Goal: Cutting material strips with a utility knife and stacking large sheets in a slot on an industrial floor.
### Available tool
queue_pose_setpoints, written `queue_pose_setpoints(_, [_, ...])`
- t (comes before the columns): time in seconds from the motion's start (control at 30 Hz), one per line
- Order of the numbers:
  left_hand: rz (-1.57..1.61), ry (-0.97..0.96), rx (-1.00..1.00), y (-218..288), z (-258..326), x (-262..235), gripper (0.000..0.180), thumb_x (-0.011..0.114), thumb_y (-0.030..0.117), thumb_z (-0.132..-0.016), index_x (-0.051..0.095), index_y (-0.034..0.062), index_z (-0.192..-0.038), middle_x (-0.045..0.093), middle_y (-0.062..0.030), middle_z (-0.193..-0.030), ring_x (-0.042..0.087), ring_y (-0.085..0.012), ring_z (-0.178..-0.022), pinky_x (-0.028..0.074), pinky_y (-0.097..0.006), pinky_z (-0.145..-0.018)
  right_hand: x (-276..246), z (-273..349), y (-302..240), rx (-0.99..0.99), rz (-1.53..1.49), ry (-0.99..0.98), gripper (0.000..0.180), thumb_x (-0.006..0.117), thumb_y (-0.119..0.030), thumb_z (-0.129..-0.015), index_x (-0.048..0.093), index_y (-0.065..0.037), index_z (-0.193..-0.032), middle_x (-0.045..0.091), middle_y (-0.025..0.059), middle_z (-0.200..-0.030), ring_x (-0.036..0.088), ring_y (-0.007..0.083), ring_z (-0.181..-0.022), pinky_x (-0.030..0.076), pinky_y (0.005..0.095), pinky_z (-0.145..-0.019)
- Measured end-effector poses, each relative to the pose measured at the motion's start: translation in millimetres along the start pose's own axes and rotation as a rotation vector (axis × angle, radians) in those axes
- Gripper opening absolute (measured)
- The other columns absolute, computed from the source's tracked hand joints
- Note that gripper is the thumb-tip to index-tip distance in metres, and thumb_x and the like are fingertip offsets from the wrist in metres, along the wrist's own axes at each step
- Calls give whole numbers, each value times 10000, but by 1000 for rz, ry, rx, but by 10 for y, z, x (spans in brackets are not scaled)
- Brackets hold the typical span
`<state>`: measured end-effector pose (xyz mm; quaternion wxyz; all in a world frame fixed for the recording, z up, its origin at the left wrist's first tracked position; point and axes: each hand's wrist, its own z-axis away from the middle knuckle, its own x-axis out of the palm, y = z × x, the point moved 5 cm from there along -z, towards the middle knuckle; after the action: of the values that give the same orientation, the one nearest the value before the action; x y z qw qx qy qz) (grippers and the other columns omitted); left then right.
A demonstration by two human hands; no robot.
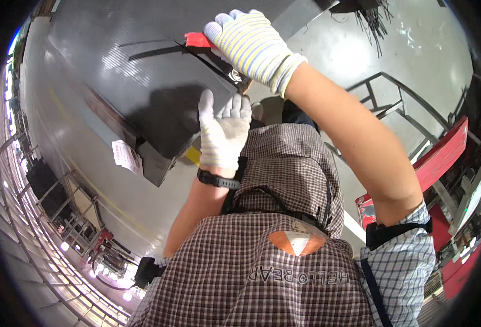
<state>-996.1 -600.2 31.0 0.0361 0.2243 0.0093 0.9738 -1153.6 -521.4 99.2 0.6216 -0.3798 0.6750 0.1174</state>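
One red piece [198, 40], perhaps a handle, sits gripped in my right hand [254, 46]; this holding step likely calls next for steadiness; left hand [225, 129] spread wide.

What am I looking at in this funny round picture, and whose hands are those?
There's no robot here, just a person! A camera on their head looks down, and its very wide lens bends straight things near the rim. Both hands wear striped gloves. The right hand seems to grip a red thing; I can't tell exactly what it is. The left hand is open, palm up. Beyond it is a big dark grey surface with a shadow on it, and some white paper is near its edge. The checked cloth is the person's apron.
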Motion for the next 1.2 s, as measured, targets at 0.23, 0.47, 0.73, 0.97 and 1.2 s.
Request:
queue_pose_setpoints(0.23, [-79,-123,124,96,-97,6,483,696,227,-885,503,-86,-1199,576,-169,-1227,558,-285,-1117,527,-410,-971,-108,-55,101,22,-184,-58,280,678,-237,-843,591,-50,-1032,625,127,-910,625,292,-836,490,386,-743])
queue_pose_setpoints(0.47, [121,-184,-26,174,-51,353,696,681,269,-895,319,-126,-1340,492,-299,-1286,560,-355,-1132,523,-428,-984,-600,741,778,375,-650,365,387,652,-333,-911,567,-32,-1138,609,108,-853,589,211,-766,483,326,-742])
queue_pose_setpoints(0.73, [-56,-190,0,-485,-207,870,933,720,385,-848,170,-66,-1452,396,-178,-1400,437,-305,-1288,373,-451,-1092,-701,832,1074,560,-703,107,344,652,-261,-916,558,-27,-1149,585,115,-782,561,208,-695,468,314,-679])
queue_pose_setpoints(0.97, [49,-35,63,-477,-481,913,661,799,307,-790,425,-34,-1215,480,-149,-1269,509,-252,-1180,464,-424,-984,-840,326,863,310,-353,-225,509,568,-191,-917,384,-112,-1385,644,220,-838,642,393,-709,527,450,-646])
queue_pose_setpoints(1.2, [-42,57,219,-480,-476,847,682,844,352,-730,447,-24,-1138,512,-114,-1089,542,-253,-1055,529,-414,-925,-1000,1065,688,211,-250,-385,581,566,-160,-886,385,-93,-1434,612,199,-769,627,316,-616,516,393,-546])
